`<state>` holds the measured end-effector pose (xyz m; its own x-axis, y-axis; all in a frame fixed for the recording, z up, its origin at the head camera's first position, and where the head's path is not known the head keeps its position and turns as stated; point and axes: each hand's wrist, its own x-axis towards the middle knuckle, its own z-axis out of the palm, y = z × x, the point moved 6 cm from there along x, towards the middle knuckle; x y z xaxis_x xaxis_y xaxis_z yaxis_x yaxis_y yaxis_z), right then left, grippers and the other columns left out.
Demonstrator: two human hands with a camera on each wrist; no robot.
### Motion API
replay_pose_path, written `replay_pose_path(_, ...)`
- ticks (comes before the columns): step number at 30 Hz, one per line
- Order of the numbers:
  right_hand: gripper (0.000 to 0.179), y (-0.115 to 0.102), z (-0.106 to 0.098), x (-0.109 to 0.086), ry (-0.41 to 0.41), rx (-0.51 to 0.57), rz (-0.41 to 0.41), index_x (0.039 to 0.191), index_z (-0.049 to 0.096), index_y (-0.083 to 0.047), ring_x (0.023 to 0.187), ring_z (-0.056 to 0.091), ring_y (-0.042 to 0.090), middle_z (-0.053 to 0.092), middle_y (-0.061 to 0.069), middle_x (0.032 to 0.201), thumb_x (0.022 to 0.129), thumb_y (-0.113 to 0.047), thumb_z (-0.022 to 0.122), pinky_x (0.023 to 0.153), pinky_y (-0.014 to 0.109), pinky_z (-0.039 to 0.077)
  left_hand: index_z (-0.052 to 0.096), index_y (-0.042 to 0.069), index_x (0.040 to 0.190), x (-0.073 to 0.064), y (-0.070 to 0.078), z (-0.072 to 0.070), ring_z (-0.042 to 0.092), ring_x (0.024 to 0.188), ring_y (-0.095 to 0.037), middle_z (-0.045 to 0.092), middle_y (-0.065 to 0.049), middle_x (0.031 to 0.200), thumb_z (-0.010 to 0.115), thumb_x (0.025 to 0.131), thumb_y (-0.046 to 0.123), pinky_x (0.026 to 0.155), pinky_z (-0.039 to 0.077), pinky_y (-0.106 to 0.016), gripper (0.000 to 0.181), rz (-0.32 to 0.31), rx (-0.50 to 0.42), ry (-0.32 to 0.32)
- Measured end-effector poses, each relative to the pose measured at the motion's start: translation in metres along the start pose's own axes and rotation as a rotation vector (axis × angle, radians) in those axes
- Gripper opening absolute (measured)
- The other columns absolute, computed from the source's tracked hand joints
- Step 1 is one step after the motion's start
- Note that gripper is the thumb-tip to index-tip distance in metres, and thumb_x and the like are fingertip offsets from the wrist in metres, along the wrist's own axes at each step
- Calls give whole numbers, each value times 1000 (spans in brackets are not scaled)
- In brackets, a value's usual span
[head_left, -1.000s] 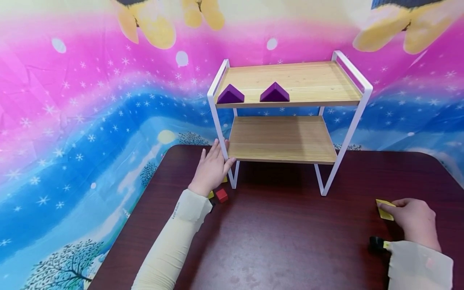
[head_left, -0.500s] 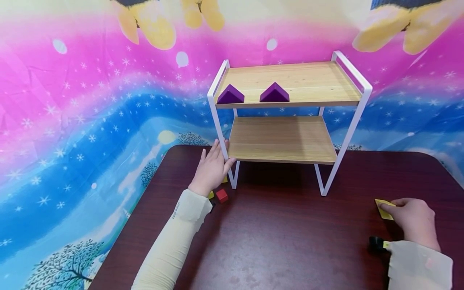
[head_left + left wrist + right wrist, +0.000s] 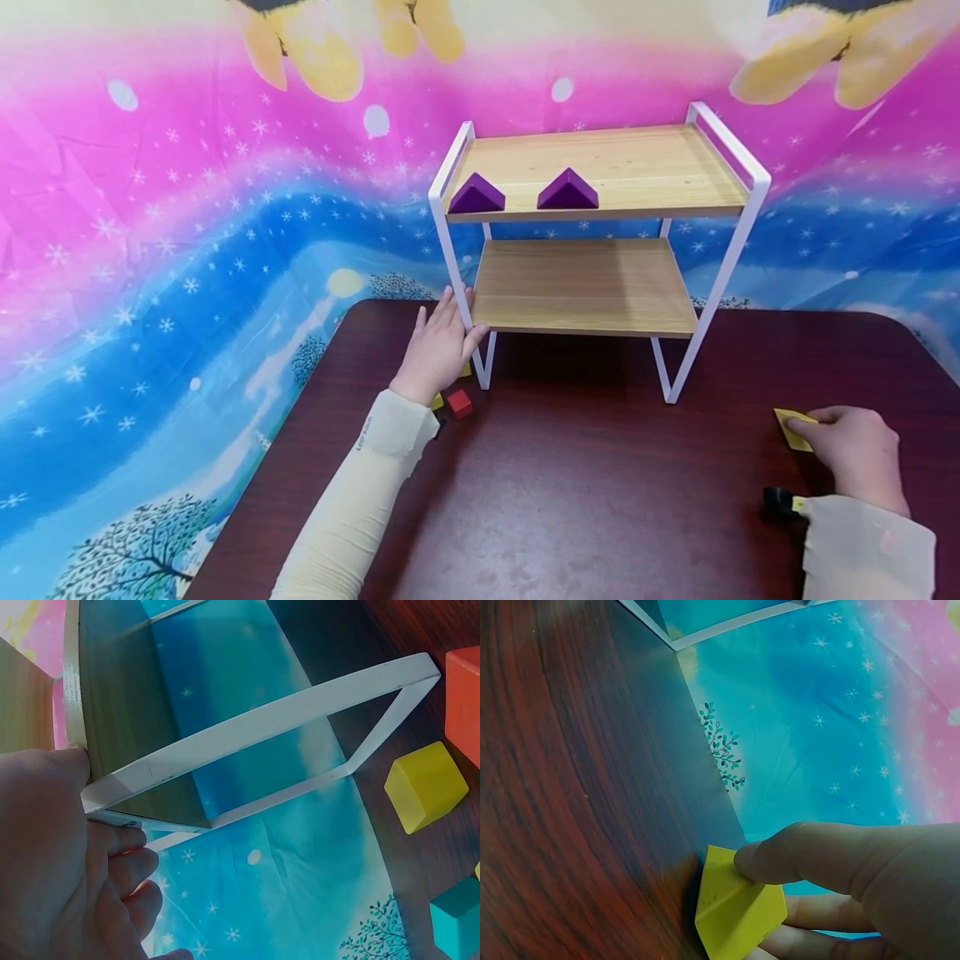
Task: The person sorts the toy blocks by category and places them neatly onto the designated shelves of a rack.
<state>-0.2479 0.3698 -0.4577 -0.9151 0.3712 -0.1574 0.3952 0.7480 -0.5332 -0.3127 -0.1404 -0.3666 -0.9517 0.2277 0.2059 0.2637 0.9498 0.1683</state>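
Note:
My left hand (image 3: 437, 354) holds the left side of a two-tier shelf (image 3: 585, 287) with a white frame. In the left wrist view, its thumb lies at the lower board's edge and the fingers lie along the frame's outer side. Two purple triangular blocks stand on the upper board's front edge, the left one (image 3: 477, 195) by the frame and the other block (image 3: 567, 192) nearer the middle. Off to the right, my right hand (image 3: 858, 454) pinches a yellow triangular block (image 3: 739, 904) between thumb and fingers, close over the table. The hand covers part of that block.
Beside the shelf's left leg lie a red block (image 3: 459, 404), a yellow block (image 3: 426, 787) and a teal block (image 3: 456, 919), partly hidden by my left arm. The dark wooden table (image 3: 600, 492) meets a printed backdrop (image 3: 225, 208) behind and at left.

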Motion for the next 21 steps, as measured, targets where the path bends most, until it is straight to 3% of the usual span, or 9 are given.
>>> replay_pose_path(9,56,-2,-2,-2,17,4,-10,110,58,17,85,49,42,57,35,104,87,-34,64,53,38,44,13,18,151,-1,0,-1,-4,142,-14,8,2,156,23,96,58,112,3,-53,69,-1,7,0)
replay_pose_path(15,53,-5,-3,-5,68,30,59,113,55,18,87,50,43,55,36,107,88,-29,63,54,40,46,14,17,151,-1,1,-2,4,144,-19,10,0,156,24,97,57,111,4,-53,69,1,20,10)
replay_pose_path(21,53,-7,-6,-9,88,54,85,116,53,17,92,46,45,53,36,110,91,-29,60,57,43,45,13,18,151,0,1,-1,-5,142,-13,7,3,156,25,97,57,112,0,-52,69,-10,16,-6)
